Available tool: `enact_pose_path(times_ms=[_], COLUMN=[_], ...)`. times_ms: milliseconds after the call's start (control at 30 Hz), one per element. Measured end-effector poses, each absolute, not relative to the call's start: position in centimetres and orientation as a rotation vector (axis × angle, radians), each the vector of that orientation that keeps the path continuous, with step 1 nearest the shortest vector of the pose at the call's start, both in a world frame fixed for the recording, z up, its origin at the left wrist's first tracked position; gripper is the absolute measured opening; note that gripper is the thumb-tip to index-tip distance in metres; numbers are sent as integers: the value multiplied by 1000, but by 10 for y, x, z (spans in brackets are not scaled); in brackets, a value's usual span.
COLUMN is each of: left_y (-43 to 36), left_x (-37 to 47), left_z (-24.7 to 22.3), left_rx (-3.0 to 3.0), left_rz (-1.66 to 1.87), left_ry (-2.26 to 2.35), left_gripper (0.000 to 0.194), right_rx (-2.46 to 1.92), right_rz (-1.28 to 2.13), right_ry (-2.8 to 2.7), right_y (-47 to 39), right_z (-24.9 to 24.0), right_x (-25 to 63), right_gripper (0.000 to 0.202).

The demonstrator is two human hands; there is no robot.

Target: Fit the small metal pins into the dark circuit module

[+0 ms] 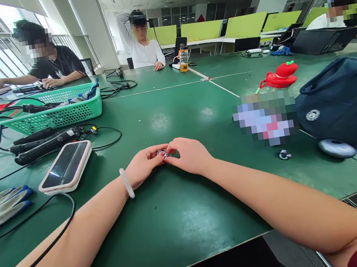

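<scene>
My left hand (pixel 142 164) and my right hand (pixel 188 154) meet over the middle of the green table (pixel 186 222). Between their fingertips is a small, shiny, dark and silvery earbud (pixel 162 153), partly covered by the fingers. Thumb and fingers of both hands are closed in a pinch on it. A white bangle (pixel 127 183) circles my left wrist. To the right on the tabletop lies a similar shiny clip-on earbud (pixel 284 154), beside a smooth oval earbud case (pixel 337 148).
At left are a pink-cased phone (pixel 67 167), work gloves (pixel 2 206), black cabled tools (pixel 47 143) and a green basket (pixel 56 110). A black cable crosses my left forearm. A dark blue bag (pixel 346 102) and red-lidded bottle (pixel 278 79) stand right. Several people sit around.
</scene>
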State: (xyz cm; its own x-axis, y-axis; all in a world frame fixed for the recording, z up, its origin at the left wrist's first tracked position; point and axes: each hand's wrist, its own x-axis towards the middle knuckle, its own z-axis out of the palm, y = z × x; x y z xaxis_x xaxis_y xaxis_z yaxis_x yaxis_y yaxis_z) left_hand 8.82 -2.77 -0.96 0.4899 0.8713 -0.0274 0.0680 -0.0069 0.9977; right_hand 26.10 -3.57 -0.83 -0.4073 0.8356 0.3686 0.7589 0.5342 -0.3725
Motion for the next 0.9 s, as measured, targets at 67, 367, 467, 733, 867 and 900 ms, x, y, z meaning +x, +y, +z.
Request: enact_pose_path(times_ms=[67, 367, 467, 733, 867, 900], left_y=[-28, -20, -10, 10, 14, 15], left_x=[89, 72, 52, 4, -7, -9], left_z=[-10, -9, -4, 10, 10, 10], left_rx=[1402, 1759, 2229, 2220, 2131, 2112], left_rz=[796, 778, 655, 97, 210, 257], left_ry=[873, 1233, 1696, 2350, 2354, 2337], left_gripper=[44, 34, 28, 39, 33, 31], right_rx=[-1289, -1267, -1330, -1386, -1388, -1393], right_rz=[155, 152, 223, 362, 396, 399], right_ry=[-2292, -2286, -2246, -2177, -2163, -2158], right_y=[-38, -29, -23, -21, -22, -21], right_z=[-8, -12, -12, -11, -11, -11], right_x=[259, 264, 271, 279, 282, 282], right_gripper=[20, 24, 23, 24, 24, 24])
